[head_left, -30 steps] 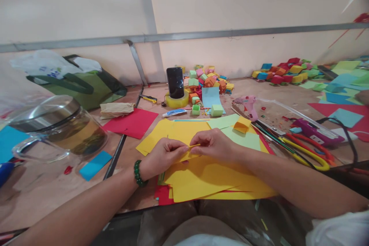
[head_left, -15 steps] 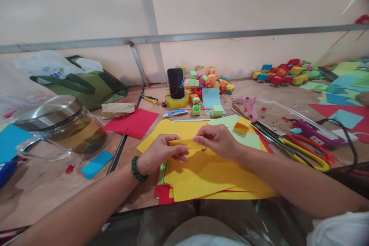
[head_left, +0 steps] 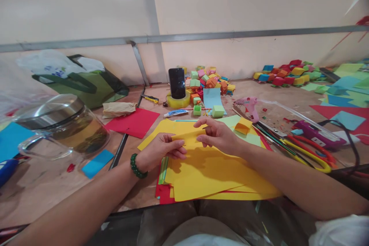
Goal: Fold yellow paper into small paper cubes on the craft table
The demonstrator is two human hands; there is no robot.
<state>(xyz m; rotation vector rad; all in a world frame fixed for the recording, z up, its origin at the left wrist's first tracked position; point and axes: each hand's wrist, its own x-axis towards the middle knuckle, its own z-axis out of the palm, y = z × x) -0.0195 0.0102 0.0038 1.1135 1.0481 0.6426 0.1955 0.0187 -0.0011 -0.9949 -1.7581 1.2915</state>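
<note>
Between my two hands is a small folded strip of yellow paper (head_left: 189,137), held just above the stack of yellow sheets (head_left: 207,178). My left hand (head_left: 163,147) pinches its left end, thumb on the near side and the other fingers behind and below. At the right end, my right hand (head_left: 220,135) has its thumb against the paper, with the index finger arched above the upper edge. A folded yellow paper piece (head_left: 243,125) lies beyond my right hand on light green paper.
Scissors (head_left: 308,153), a purple glue gun (head_left: 318,134) and a pink glue gun (head_left: 249,107) lie to the right. A glass teapot (head_left: 80,132) stands left. Farther back are a phone (head_left: 177,83) on a tape roll (head_left: 178,100) and piled paper cubes (head_left: 211,82).
My right index finger has lifted and spread from the thumb, after pinching close at the strip's upper edge. The strip sits slightly farther right in view; my left hand keeps its pinch.
</note>
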